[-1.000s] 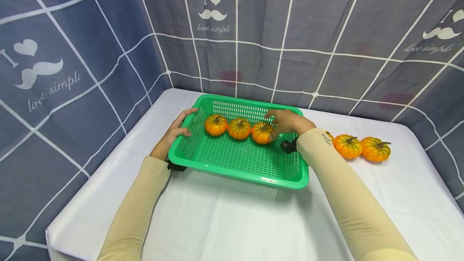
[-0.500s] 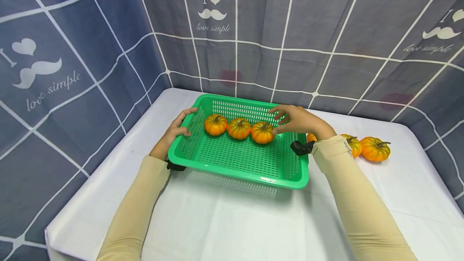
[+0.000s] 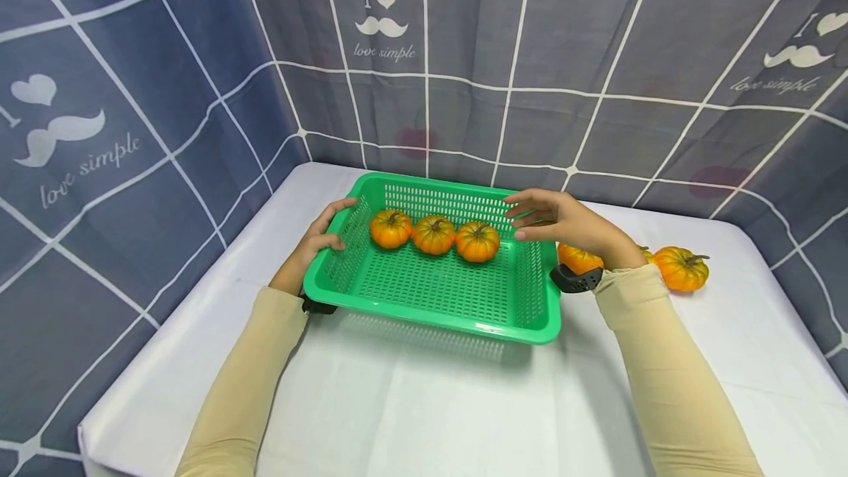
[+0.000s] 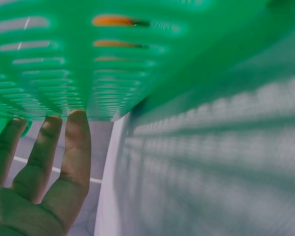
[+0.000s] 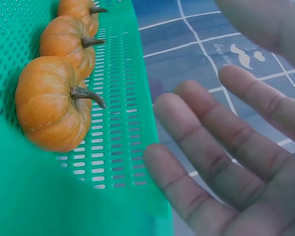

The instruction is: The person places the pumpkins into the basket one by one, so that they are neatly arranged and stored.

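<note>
Three small orange pumpkins [image 3: 433, 235] stand in a row along the back of a green plastic basket [image 3: 437, 321]. My left hand [image 3: 310, 246] grips the basket's left side, its thumb over the rim; in the left wrist view fingers [image 4: 76, 147] touch the slotted wall from outside. Over the basket's right back corner hovers my right hand [image 3: 570, 223], fingers spread and holding nothing. In the right wrist view that hand [image 5: 231, 157] is beside the rim, apart from the nearest pumpkin [image 5: 54, 103].
More pumpkins [image 3: 682, 269] lie on the white-clothed table [image 3: 411, 403] right of the basket, partly hidden behind my right wrist. A grey-blue curtain [image 3: 477, 28] with white lines hangs behind and on both sides.
My right hand has let go of the third pumpkin in the basket and moved right, toward the basket's right edge. My left hand has stayed on the basket.
</note>
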The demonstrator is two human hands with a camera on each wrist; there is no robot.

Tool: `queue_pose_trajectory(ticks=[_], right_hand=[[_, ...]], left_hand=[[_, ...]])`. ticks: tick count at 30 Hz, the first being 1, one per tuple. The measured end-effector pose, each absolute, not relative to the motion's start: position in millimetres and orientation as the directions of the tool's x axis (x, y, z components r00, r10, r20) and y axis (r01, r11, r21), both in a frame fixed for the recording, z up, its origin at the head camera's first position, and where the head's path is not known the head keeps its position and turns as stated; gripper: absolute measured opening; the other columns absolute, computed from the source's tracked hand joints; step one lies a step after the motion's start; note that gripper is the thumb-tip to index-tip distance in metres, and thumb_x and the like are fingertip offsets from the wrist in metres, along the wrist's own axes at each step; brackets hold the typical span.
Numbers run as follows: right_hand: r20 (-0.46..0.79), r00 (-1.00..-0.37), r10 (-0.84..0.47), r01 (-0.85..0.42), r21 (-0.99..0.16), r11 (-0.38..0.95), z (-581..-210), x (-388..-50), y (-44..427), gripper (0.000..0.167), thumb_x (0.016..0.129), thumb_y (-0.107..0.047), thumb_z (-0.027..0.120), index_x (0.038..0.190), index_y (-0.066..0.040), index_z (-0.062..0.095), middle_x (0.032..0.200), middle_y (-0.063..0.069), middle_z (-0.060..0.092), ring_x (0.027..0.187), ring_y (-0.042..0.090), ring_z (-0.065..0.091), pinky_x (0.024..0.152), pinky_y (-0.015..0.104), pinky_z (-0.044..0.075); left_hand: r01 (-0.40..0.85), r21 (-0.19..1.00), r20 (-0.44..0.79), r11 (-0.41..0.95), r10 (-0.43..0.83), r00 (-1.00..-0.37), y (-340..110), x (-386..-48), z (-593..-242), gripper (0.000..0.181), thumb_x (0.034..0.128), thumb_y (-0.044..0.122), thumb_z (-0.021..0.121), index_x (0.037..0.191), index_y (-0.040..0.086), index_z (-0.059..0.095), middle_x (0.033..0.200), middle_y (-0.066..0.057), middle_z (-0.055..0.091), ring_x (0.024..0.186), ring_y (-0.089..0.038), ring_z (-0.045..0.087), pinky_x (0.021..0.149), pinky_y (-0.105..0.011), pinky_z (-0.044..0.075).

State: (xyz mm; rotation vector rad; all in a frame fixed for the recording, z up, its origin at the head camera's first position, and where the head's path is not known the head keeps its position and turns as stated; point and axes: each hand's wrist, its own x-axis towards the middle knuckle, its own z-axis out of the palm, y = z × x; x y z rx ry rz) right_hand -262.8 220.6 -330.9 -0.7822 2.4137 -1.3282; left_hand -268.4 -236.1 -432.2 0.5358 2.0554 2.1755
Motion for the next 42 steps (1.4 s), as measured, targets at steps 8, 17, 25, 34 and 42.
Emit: queue_pose_trajectory(ticks=[8,17,25,34,42], right_hand=[[0.069,-0.872,-0.484,-0.273,-0.89,0.364,-340.8,-248.2,240.1,0.05,0.102,-0.011,0.074,0.149,-0.004,0.06,0.135,0.003,0.071,0.123,0.024,0.068,0.098,0.027,0.056],[0.19,-0.907,-0.377,-0.271,-0.947,0.174,-359.3,-236.7,254.8,0.039,0.102,-0.001,0.07,0.139,-0.016,0.07,0.126,0.003,0.075,0.116,0.02,0.071,0.097,0.023,0.056],[0.323,-0.901,-0.288,-0.33,-0.944,-0.026,-374.0,-228.0,265.2,0.042,0.097,0.017,0.064,0.129,-0.01,0.075,0.118,0.003,0.078,0.107,0.014,0.075,0.091,0.023,0.059],[0.363,-0.923,-0.129,-0.365,-0.931,-0.008,-384.8,-215.1,280.3,0.04,0.097,0.013,0.068,0.129,-0.01,0.075,0.115,-0.003,0.079,0.104,0.012,0.074,0.091,0.018,0.056],[0.371,-0.929,0.023,-0.371,-0.922,-0.115,-396.2,-207.9,294.4,0.038,0.097,0.017,0.066,0.126,-0.006,0.076,0.112,-0.001,0.08,0.103,0.01,0.075,0.093,0.017,0.055]], left_hand=[[0.132,0.986,0.159,-0.104,0.322,-0.933,-237.0,-265.4,-431.8,0.085,0.0777,-0.009,0.044,0.159,0.016,0.048,0.157,-0.016,0.043,0.112,-0.018,0.058,0.084,-0.025,0.055],[0.154,0.983,0.177,-0.096,0.315,-0.933,-237.1,-267.7,-433.3,0.086,0.0768,-0.009,0.044,0.161,0.008,0.044,0.156,-0.014,0.044,0.115,-0.017,0.057,0.085,-0.024,0.054],[0.184,0.98,0.2,-0.081,0.312,-0.929,-236.9,-269.2,-434.4,0.087,0.0756,-0.011,0.044,0.162,-0.004,0.036,0.155,-0.011,0.045,0.118,-0.015,0.055,0.088,-0.022,0.053],[0.148,0.986,0.165,-0.077,0.324,-0.931,-235.9,-266.2,-431.9,0.087,0.0782,-0.007,0.044,0.163,0.012,0.043,0.161,-0.019,0.038,0.115,-0.018,0.057,0.084,-0.024,0.054],[0.134,0.987,0.155,-0.086,0.33,-0.931,-235.4,-264.5,-430.5,0.086,0.0787,-0.007,0.044,0.161,0.016,0.045,0.16,-0.019,0.038,0.117,-0.019,0.056,0.084,-0.026,0.054]])
